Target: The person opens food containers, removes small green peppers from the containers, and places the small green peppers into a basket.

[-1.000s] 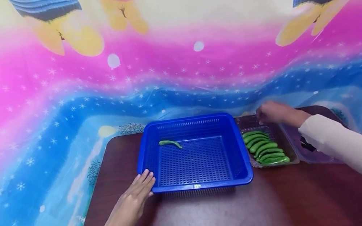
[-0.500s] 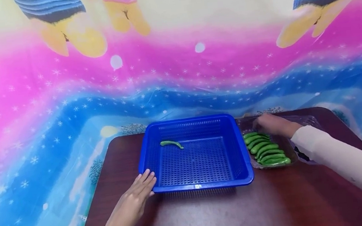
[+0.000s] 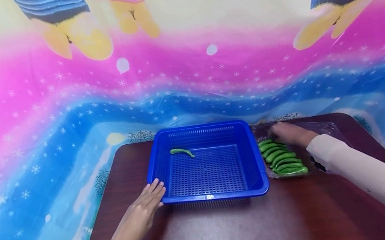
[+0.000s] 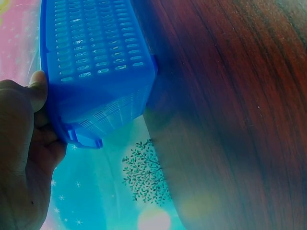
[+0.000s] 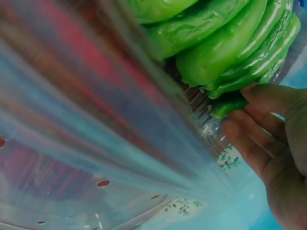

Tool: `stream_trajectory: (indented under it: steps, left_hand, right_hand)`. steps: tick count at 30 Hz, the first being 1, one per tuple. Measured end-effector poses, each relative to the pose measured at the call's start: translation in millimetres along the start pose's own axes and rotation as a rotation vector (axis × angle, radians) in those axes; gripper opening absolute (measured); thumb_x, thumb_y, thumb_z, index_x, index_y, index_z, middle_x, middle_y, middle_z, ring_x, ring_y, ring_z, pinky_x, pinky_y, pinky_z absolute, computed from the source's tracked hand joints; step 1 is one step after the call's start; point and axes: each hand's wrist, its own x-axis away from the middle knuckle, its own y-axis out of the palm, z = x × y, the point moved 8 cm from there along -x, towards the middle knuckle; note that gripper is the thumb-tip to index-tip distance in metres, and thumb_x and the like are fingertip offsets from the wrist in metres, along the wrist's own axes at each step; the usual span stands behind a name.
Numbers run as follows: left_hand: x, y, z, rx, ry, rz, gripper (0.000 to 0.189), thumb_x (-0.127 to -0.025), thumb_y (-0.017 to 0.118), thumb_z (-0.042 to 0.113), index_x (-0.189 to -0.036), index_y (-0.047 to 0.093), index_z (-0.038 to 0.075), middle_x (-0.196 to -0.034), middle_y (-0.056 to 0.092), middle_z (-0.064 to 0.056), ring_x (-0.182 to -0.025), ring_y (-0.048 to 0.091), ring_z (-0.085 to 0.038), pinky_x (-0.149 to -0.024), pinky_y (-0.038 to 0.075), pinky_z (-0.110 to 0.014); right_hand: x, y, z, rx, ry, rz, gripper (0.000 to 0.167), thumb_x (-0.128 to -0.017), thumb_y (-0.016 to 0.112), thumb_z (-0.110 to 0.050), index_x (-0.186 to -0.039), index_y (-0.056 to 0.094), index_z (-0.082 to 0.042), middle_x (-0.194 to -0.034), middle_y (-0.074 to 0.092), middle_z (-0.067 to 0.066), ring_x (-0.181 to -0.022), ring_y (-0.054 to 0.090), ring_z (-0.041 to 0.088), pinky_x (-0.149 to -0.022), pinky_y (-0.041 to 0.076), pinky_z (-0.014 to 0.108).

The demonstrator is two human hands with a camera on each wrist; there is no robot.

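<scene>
A blue plastic basket point(image 3: 217, 197) stands on the table, one slim curved green pepper point(image 3: 181, 152) lying inside it. At its near left corner my left hand point(image 3: 140, 210) holds the rim, fingers over the top and the thumb point(image 4: 38, 88) at the edge in the left wrist view. To the right, a clear plastic container point(image 3: 310, 168) carries a row of several green peppers point(image 3: 281, 156). My right hand point(image 3: 289, 133) reaches over its far end. In the right wrist view the thumb and fingers pinch the end of a dark green pepper point(image 5: 229, 104), partly hidden under its neighbours.
The container's clear lid point(image 5: 129, 124) stands folded open on the right, blurred in the right wrist view. The brown wooden table point(image 3: 237, 227) reaches back to a printed cloth point(image 3: 189, 81) hanging behind it.
My right hand has come down slightly to the left onto the far end of the pepper row, its sleeve shifting with it. The left hand stays on the basket rim.
</scene>
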Motion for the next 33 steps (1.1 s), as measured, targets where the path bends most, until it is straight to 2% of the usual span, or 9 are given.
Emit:
stream_trajectory:
  steps: [6, 9, 13, 17, 21, 24, 27, 29, 33]
  left_hand:
    - [-1.5, -0.6, 1.9, -0.003, 0.015, 0.010, 0.059, -0.113, 0.023, 0.032, -0.132, 0.067, -0.002, -0.136, 0.068, -0.016, -0.130, 0.062, -0.035, -0.130, 0.026, -0.029]
    - [-1.7, -0.9, 2.4, -0.004, 0.015, 0.013, 0.059, -0.113, 0.023, 0.032, -0.132, 0.068, -0.001, -0.136, 0.068, -0.016, -0.130, 0.063, -0.035, -0.129, 0.029, -0.031]
    - [-0.9, -0.7, 2.3, -0.008, 0.012, 0.015, 0.059, -0.113, 0.023, 0.032, -0.131, 0.068, -0.001, -0.135, 0.068, -0.015, -0.130, 0.063, -0.035, -0.124, 0.038, -0.037]
    - [0.2, -0.5, 1.7, -0.011, 0.004, 0.010, 0.059, -0.113, 0.023, 0.033, -0.132, 0.068, -0.001, -0.136, 0.068, -0.015, -0.131, 0.062, -0.035, -0.125, 0.036, -0.036]
    - [0.5, -1.1, 1.5, -0.009, 0.004, 0.014, 0.059, -0.113, 0.023, 0.033, -0.132, 0.068, -0.001, -0.136, 0.068, -0.015, -0.131, 0.062, -0.035, -0.128, 0.031, -0.033]
    - [0.4, -1.6, 1.8, -0.014, 0.008, 0.020, 0.059, -0.113, 0.023, 0.033, -0.131, 0.068, -0.001, -0.136, 0.068, -0.015, -0.130, 0.063, -0.035, -0.128, 0.030, -0.032]
    - [0.4, -1.8, 2.0, -0.016, 0.012, 0.024, 0.059, -0.113, 0.023, 0.032, -0.130, 0.069, -0.001, -0.135, 0.069, -0.016, -0.130, 0.063, -0.035, -0.130, 0.027, -0.030]
    - [0.5, -1.9, 1.9, -0.016, 0.013, 0.024, 0.059, -0.113, 0.022, 0.032, -0.130, 0.069, -0.001, -0.135, 0.069, -0.016, -0.130, 0.063, -0.035, -0.130, 0.026, -0.029]
    - [0.7, -2.1, 1.9, -0.008, 0.012, 0.023, 0.059, -0.113, 0.023, 0.032, -0.131, 0.069, -0.001, -0.135, 0.069, -0.016, -0.130, 0.063, -0.035, -0.130, 0.026, -0.028]
  right_hand:
    - [1.5, -1, 0, 0.013, -0.012, 0.015, 0.017, -0.089, 0.072, 0.005, -0.088, 0.077, -0.011, -0.079, 0.072, -0.002, -0.067, 0.063, 0.005, -0.055, 0.054, 0.023]
    - [2.6, -6, 0, 0.041, -0.013, 0.034, 0.014, -0.089, 0.071, 0.004, -0.087, 0.075, -0.009, -0.078, 0.070, 0.000, -0.066, 0.060, 0.006, -0.055, 0.052, 0.025]
    - [6.2, -19, -1, 0.046, 0.015, 0.066, 0.016, -0.090, 0.070, 0.007, -0.100, 0.077, -0.003, -0.100, 0.075, 0.012, -0.078, 0.068, 0.016, -0.064, 0.060, 0.033]
    - [9.2, -33, -2, 0.013, 0.076, 0.081, 0.027, -0.090, 0.069, 0.009, -0.116, 0.074, 0.003, -0.115, 0.074, 0.021, -0.085, 0.072, 0.023, -0.064, 0.061, 0.032]
    - [8.9, -50, -7, -0.042, 0.121, 0.118, 0.032, -0.090, 0.070, 0.007, -0.122, 0.072, 0.004, -0.112, 0.075, 0.023, -0.058, 0.059, 0.014, -0.047, 0.049, 0.024]
    - [7.7, -65, -14, -0.073, 0.151, 0.161, 0.036, -0.092, 0.068, 0.005, -0.127, 0.070, 0.002, -0.085, 0.073, 0.019, -0.045, 0.042, 0.010, -0.038, 0.038, 0.019]
    - [4.5, -80, -27, -0.083, 0.189, 0.196, 0.035, -0.095, 0.065, 0.001, -0.129, 0.069, 0.000, -0.055, 0.054, 0.006, -0.041, 0.033, 0.009, -0.036, 0.031, 0.017]
    - [1.2, -89, -38, -0.092, 0.211, 0.206, 0.034, -0.096, 0.064, -0.001, -0.129, 0.070, -0.001, -0.050, 0.043, 0.001, -0.042, 0.031, 0.009, -0.037, 0.030, 0.018]
    - [-8.4, -102, -69, -0.089, 0.190, 0.200, 0.035, -0.096, 0.064, 0.000, -0.131, 0.069, -0.002, -0.053, 0.041, -0.002, -0.043, 0.030, 0.010, -0.039, 0.031, 0.020]
